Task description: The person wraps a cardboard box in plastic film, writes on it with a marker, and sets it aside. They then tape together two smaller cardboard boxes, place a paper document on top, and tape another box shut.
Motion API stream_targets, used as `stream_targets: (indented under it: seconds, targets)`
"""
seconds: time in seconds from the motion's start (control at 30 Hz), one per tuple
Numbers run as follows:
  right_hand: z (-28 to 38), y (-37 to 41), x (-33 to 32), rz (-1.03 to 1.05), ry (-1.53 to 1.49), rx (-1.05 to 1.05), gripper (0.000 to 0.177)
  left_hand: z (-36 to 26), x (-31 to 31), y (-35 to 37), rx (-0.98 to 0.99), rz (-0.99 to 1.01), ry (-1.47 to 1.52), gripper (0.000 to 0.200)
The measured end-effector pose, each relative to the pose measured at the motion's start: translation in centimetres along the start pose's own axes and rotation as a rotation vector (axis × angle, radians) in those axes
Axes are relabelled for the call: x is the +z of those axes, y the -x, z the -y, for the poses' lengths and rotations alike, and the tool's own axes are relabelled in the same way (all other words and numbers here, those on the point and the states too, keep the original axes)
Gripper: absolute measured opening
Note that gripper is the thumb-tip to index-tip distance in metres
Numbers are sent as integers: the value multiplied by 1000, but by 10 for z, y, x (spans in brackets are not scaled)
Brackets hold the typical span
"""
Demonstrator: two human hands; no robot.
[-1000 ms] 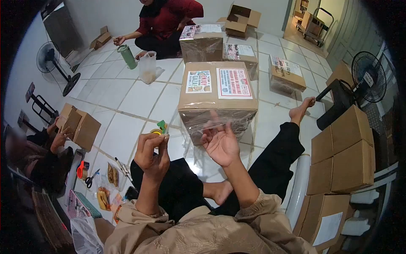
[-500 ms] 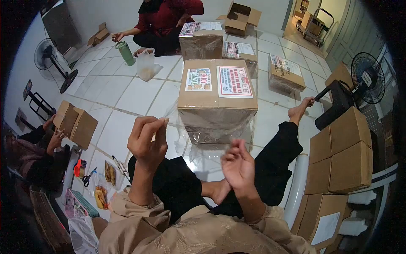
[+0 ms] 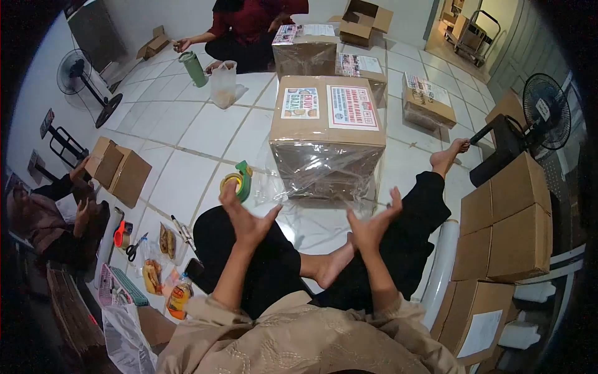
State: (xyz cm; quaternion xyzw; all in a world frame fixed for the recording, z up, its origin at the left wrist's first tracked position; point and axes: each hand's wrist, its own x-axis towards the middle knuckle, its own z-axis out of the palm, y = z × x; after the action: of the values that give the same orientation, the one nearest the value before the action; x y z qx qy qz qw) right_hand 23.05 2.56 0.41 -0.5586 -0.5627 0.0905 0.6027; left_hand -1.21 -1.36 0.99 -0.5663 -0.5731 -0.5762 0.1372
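My left hand (image 3: 247, 219) is raised with thumb and fingers spread, holding nothing. Just beyond its fingertips, a green tape dispenser (image 3: 244, 182) lies on the tiles, partly covered by the fingers. On the other side, my right hand (image 3: 374, 225) is also spread open above my leg. Ahead of both hands stands a large cardboard box (image 3: 326, 163) wrapped in clear plastic film, with two printed labels on top. Loose film (image 3: 265, 189) hangs at its lower left edge, near my left fingertips. Neither hand clearly touches the box.
Wrapped boxes (image 3: 305, 56) stand behind, near a seated person in red (image 3: 249, 37). Another person (image 3: 53, 215) sits at left by a carton (image 3: 129, 177). Scissors (image 3: 135, 248) and snack packs lie at left. Stacked cartons (image 3: 518, 218) and a fan (image 3: 547, 112) stand at right.
Both hands have gone from curled fingers to spread ones. My left hand has moved right and down, uncovering the tape dispenser. The whole view has shifted slightly.
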Motion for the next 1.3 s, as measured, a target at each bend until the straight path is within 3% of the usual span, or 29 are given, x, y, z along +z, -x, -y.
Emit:
stream_targets:
  seconds: [0.03, 0.1, 0.13, 0.2, 0.23, 0.33, 0.43, 0.53, 0.6, 0.67, 0.73, 0.8, 0.83, 0.87, 0.9, 0.93, 0.97, 1.03, 1.07, 1.1, 1.13, 1.23, 1.3]
  targets:
    - [-7, -2, 12, -2, 157, -84, 65, 8, 12, -2, 8, -7, -1, 72]
    - [-24, -4, 28, -29, 246, -250, 58, 23, 29, -4, 251, 105, -316, 68]
    - [-36, -5, 31, -34, 238, -257, 58, 38, 38, 2, 256, 95, -320, 68]
    - [-58, -9, 27, 214, 66, -5, 45, 63, 56, 11, -84, 223, -133, 48]
    - [-59, -11, 25, 116, 20, -1, 23, 67, 52, 9, -86, 184, -120, 40]
    - [-75, -10, -5, 84, -12, 41, 9, 50, 22, 0, -129, 79, -84, 11]
    - [-89, -16, -30, 40, 59, 20, 5, 49, 3, 14, -217, 133, -11, 14]
    - [-103, -28, -37, 48, 109, -5, 8, 50, -7, 13, -104, 182, -176, 17]
    - [-119, -32, -30, -21, -178, 148, 9, 54, -8, 11, -382, 119, 155, 20]
    - [-127, -33, -26, -27, -199, 182, 15, 54, -8, 11, -426, 123, 190, 23]
    - [-125, -32, -31, 190, -218, 514, 24, 52, -9, 17, -651, 213, 109, 24]
    - [-124, -25, -43, 623, -365, 943, 32, 42, -6, 40, -615, 199, 42, 24]
    - [-118, -15, -40, 758, -447, 1044, 32, 34, -3, 52, -576, 178, -30, 25]
    - [-106, -1, -29, 896, -530, 1144, 32, 18, 4, 63, -981, 268, 295, 26]
    - [-87, 6, -17, 970, -571, 1057, 29, 10, 11, 68, -1202, 404, 634, 27]
    - [-70, 12, -5, 1046, -613, 971, 27, 5, 20, 71, -1247, 456, 827, 47]
    - [-62, 15, 9, 1052, -613, 977, 27, -2, 30, 62, -1285, 482, 1135, 61]
    - [-53, 8, 32, 749, -885, 920, 24, -5, 44, 45, -1241, 432, 1301, 60]
    - [-55, 3, 35, 750, -887, 910, 24, -5, 48, 36, -1187, 384, 1470, 59]
    - [-54, -4, 37, 653, -1028, 837, 31, -8, 50, 26, -1195, 299, 1449, 45]
    - [-53, -10, 37, 551, -1165, 761, 40, -8, 51, 24, -1185, 304, 1456, 45]
    - [-61, -7, 30, 428, -1320, 825, 27, -4, 45, 28, -1296, 195, 1445, 17]
    - [-65, 1, 21, 368, -1412, 894, 23, -4, 42, 32, -1261, 192, 1453, 17]
